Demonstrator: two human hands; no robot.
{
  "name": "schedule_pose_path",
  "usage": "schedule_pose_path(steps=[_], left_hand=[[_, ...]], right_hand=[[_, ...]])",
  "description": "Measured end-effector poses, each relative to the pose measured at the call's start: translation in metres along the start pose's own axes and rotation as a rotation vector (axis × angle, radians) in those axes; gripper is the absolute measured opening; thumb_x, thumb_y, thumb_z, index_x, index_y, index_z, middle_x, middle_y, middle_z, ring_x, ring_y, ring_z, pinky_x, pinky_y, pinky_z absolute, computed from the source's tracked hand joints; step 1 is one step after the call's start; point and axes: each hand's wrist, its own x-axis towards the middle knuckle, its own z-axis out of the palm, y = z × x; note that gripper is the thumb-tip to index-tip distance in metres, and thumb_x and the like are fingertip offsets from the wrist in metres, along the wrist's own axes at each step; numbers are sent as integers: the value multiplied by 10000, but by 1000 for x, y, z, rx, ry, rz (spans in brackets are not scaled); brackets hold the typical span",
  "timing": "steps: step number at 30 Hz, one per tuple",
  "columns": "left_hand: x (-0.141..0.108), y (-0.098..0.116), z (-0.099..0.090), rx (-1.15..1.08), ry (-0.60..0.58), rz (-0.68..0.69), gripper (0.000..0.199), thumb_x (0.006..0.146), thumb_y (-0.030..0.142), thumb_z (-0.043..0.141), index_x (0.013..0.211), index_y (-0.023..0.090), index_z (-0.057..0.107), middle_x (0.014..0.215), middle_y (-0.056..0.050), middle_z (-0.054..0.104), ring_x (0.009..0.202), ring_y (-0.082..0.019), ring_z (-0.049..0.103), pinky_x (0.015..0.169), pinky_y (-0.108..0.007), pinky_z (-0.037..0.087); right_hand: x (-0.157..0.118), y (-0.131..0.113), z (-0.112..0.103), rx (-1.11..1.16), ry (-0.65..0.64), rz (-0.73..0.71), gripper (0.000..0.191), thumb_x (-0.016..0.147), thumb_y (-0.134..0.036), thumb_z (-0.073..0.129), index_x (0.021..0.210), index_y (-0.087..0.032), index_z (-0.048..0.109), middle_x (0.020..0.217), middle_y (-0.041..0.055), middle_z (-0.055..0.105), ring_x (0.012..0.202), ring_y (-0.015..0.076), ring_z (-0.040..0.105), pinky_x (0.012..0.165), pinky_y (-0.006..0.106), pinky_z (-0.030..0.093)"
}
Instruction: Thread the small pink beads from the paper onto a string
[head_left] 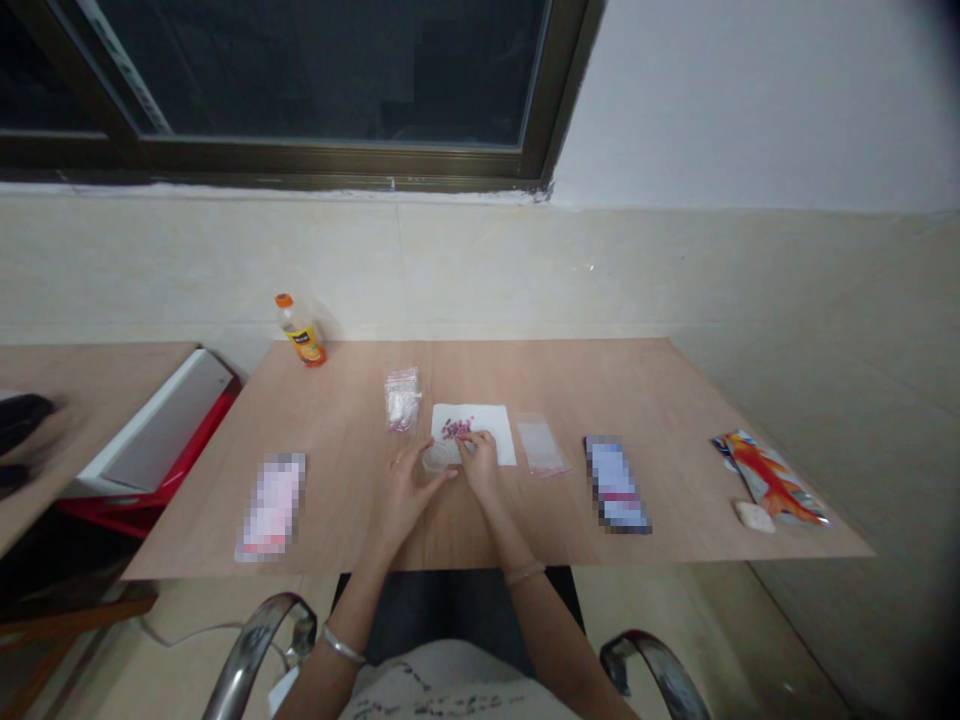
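Note:
A small clear plastic piece (440, 457), which looks like a bag or a shallow container, lies at the near left edge of a sheet of white paper (498, 422). My left hand (409, 487) is curved around it, index finger and thumb at its sides. Small pink and dark red pieces (456, 428) are heaped on the paper, just beyond both hands. My right hand (478, 462) is over the paper beside the clear piece, its fingertips pinched together. Whatever is between those fingertips is too small to make out.
Clear zip bags (403, 400) lie stacked at the left, and a flat clear bag (541, 445) at the right. Two blurred phone-like objects (271, 507) (616, 484) flank my hands. A juice bottle (301, 332) stands behind; an orange-patterned packet (776, 478) and a white lump (754, 516) lie far right.

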Motion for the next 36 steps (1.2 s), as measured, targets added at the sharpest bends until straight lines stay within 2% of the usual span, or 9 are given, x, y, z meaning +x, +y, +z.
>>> schedule_pose_path(steps=[3,7,11,16,21,28,32,36], left_hand=[[-1,-2,0,28,-8,0,533,711,461,702,1164,219,559,1144,-90,654,1056,-259,610,927,-443,465],[-2,-6,2,43,-23,-6,522,720,449,695,1167,215,559,1142,-99,653,1053,-275,610,915,-461,464],[-2,-6,4,31,-37,0,463,751,383,674,1160,201,557,1143,-105,651,1072,-278,601,923,-471,454],[-3,0,2,-5,-45,22,441,754,315,671,1166,209,555,1152,-99,648,1077,-266,601,933,-464,452],[-5,1,0,-10,-40,12,455,757,353,672,1171,209,552,1161,-100,645,1077,-262,601,933,-458,455],[-4,-8,1,5,-5,-21,516,716,447,698,1165,234,559,1133,-85,657,1049,-265,613,920,-454,472],[-3,-7,1,1,-4,-28,520,721,452,692,1171,230,556,1137,-86,652,1054,-260,609,923,-451,473],[-4,-5,1,-6,-6,-15,523,727,440,691,1183,228,548,1159,-89,644,1071,-261,603,939,-456,462]], right_hand=[[-5,-16,-10,44,33,13,142,802,-242,566,786,-165,684,810,69,625,808,200,580,730,319,459],[-11,-53,-31,171,22,-28,117,789,-292,610,795,-196,677,871,61,639,861,199,583,649,280,448],[-14,-84,-48,239,-47,-145,43,771,-254,649,777,-226,681,884,44,617,919,195,574,769,317,462],[-15,-95,-52,277,-172,-255,47,743,-239,693,790,-241,698,921,43,600,935,190,567,894,361,440],[-13,-84,-48,275,-141,-170,68,769,-267,656,814,-237,697,899,44,624,913,195,582,827,345,465],[7,-30,-40,51,28,-10,120,755,-236,610,842,-197,683,865,68,630,805,199,572,745,332,468],[12,-4,-28,-56,-19,40,105,722,-202,624,803,-196,690,833,57,626,768,193,568,721,313,462],[10,6,-13,-93,-75,39,113,712,-197,639,806,-194,701,827,50,623,782,196,572,738,316,459]])
